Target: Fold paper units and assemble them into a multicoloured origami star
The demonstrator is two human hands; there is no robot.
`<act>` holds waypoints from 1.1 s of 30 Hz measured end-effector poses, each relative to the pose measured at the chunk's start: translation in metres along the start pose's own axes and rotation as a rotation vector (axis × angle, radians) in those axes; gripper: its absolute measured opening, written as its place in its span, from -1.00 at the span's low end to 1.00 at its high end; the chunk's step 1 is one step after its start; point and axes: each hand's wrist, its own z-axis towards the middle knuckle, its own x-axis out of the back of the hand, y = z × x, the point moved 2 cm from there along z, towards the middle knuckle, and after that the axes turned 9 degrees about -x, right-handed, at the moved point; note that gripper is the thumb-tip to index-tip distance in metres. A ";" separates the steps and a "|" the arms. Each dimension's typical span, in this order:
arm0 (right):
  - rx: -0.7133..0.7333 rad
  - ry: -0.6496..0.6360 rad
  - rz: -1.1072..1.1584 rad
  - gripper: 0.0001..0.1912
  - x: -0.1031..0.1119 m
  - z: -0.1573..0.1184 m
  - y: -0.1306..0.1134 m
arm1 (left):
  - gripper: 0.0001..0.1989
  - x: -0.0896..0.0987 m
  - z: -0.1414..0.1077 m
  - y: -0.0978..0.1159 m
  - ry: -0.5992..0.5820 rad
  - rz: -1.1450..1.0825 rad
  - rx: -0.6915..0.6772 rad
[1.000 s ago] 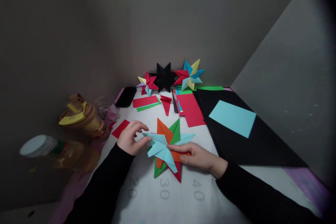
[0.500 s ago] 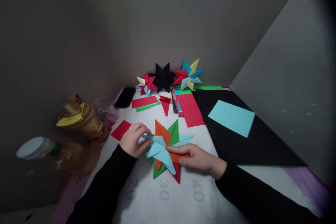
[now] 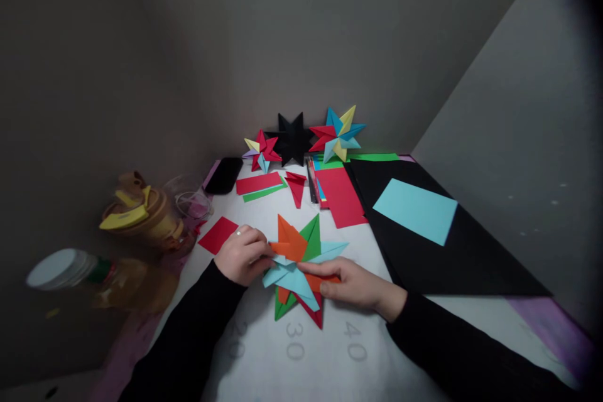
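Note:
A folded paper star with light blue, orange, green and red points lies on the white table covering between my hands. My left hand is closed, its thumb and fingers pinching a light blue flap at the star's left side. The fingers hide part of that flap. From the right, my right hand grips the orange point, thumb below and index finger reaching to the star's centre. A small red paper piece lies just behind my left hand.
Paper stars lean against the back wall. Red sheets lie before them, beside a folded red triangle. A black phone is at the back left. Left stand a jar and a brown pot. Right, a light blue sheet covers black board.
The light blue flap pinched by my left hand has folded inward toward the centre, exposing more orange. My left hand has moved slightly down; my right hand stays put.

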 end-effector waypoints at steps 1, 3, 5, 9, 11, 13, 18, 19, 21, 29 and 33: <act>0.004 -0.005 0.003 -0.46 0.000 0.000 0.000 | -0.85 0.001 0.000 -0.001 -0.001 -0.021 -0.016; 0.005 -0.009 0.009 -0.45 -0.001 0.000 0.000 | -0.82 0.002 0.001 -0.001 0.000 -0.049 -0.035; 0.004 -0.003 0.012 -0.44 0.000 0.000 0.001 | -0.84 0.003 0.002 0.000 -0.011 -0.055 -0.050; 0.001 0.005 0.006 -0.45 0.000 0.000 0.001 | -0.89 0.006 0.005 0.003 -0.021 -0.015 -0.083; 0.005 -0.007 0.002 -0.45 0.000 0.000 0.000 | -0.89 0.007 0.007 0.006 -0.008 0.029 -0.101; 0.023 -0.021 -0.002 -0.45 -0.001 0.000 -0.002 | -0.89 0.008 0.009 0.008 0.007 0.083 -0.101; 0.031 -0.038 -0.044 -0.47 0.000 -0.001 -0.004 | -0.92 0.005 0.012 0.013 0.032 0.161 -0.063; 0.025 -0.034 -0.051 -0.48 0.000 -0.001 -0.004 | -0.92 0.004 0.012 0.014 0.036 0.171 -0.057; 0.018 -0.020 -0.055 -0.47 0.000 0.000 -0.002 | -0.92 0.003 0.012 0.015 0.043 0.198 -0.047; 0.025 0.012 -0.018 -0.44 -0.002 0.000 -0.003 | -0.92 0.004 0.008 0.019 0.087 0.178 -0.110; 0.029 0.018 -0.022 -0.43 -0.002 0.000 -0.005 | -0.92 0.003 0.007 0.017 0.098 0.124 -0.086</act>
